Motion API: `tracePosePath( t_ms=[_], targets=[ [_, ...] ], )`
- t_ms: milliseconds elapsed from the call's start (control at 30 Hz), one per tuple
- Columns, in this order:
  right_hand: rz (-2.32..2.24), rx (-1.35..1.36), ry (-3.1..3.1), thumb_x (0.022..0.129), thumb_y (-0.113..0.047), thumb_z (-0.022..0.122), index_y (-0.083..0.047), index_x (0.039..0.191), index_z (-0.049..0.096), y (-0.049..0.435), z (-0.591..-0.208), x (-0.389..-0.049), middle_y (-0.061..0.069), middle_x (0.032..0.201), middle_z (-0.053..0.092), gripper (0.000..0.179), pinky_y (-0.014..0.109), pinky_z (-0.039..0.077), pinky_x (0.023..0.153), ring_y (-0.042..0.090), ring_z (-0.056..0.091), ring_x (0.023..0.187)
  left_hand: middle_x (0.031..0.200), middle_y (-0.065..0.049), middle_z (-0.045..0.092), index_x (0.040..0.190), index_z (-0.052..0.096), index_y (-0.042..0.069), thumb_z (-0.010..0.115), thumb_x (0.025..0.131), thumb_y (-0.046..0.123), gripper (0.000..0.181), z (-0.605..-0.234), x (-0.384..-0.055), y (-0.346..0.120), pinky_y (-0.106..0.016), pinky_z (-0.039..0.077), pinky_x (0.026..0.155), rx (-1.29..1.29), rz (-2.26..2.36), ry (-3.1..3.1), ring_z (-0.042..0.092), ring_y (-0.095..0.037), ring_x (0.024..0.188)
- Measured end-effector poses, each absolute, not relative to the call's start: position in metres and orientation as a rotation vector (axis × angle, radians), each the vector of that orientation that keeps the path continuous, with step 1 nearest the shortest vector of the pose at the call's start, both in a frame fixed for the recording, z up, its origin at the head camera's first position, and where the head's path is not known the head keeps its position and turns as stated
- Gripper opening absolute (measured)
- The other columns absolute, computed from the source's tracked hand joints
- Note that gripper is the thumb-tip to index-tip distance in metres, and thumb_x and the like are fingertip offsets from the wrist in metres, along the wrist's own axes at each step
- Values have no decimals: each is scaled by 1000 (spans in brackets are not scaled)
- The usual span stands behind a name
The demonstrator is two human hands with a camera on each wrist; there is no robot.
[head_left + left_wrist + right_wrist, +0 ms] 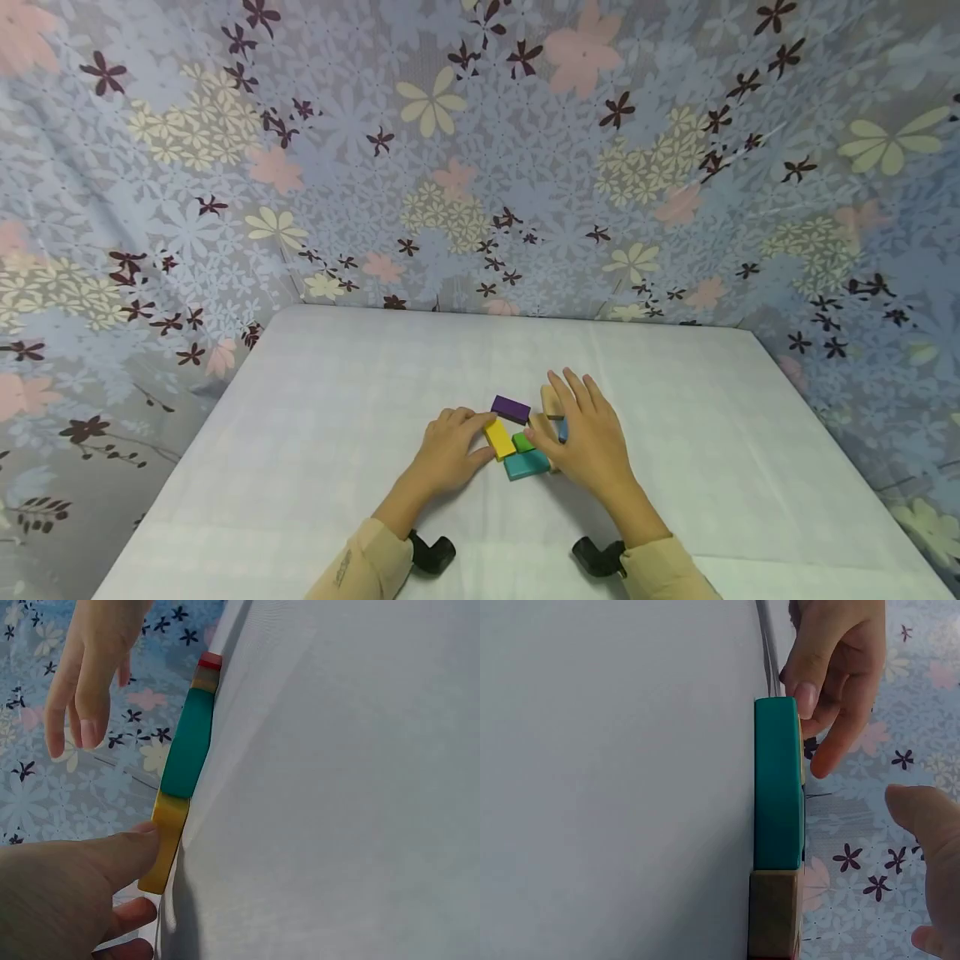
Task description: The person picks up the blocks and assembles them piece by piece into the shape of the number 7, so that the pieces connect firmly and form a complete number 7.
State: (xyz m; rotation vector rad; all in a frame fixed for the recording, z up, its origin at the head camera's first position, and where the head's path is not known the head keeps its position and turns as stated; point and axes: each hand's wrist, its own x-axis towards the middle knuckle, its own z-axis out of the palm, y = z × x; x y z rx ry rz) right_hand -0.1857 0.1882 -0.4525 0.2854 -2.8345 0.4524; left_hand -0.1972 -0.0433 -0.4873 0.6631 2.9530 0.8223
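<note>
A small group of coloured blocks lies on the white-covered table. The left hand [448,450] holds the yellow block [498,438] at the group's left side, its thumb and index finger at the block's ends. Beside it lie a green block [523,442], a teal block [527,464] and a purple block [512,409]. Spread above the right side is the right hand [592,437], which partly hides a blue block [562,430] and the wooden blocks [552,402]. In the right wrist view its thumb [922,814] stands apart from the teal block.
The white cloth [360,375] covers the table around the blocks. A flowered curtain [480,167] hangs behind the far edge and along both sides. Black wrist mounts [432,554] stick out by the sleeves. In the left wrist view a red block [211,660] shows past the teal one.
</note>
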Motion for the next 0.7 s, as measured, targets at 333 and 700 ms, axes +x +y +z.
tracePosePath(
  t_ms=[333,700],
  targets=[
    [457,280,-2838,81,-63,69,-22,158,25,189,-454,-186,12,163,27,98,63,27,113,40,21,150,129,-2,57,141,54,28,69,89,48,59,-488,-203,-44,-42,33,95,677,791,2902,46,-21,116],
    [457,292,-2838,81,-63,70,-21,158,24,191,-456,-187,13,162,27,99,62,26,114,41,22,150,123,0,57,141,54,31,72,82,58,68,-489,-208,-43,-39,32,89,652,825,2881,44,-20,112]
  ],
)
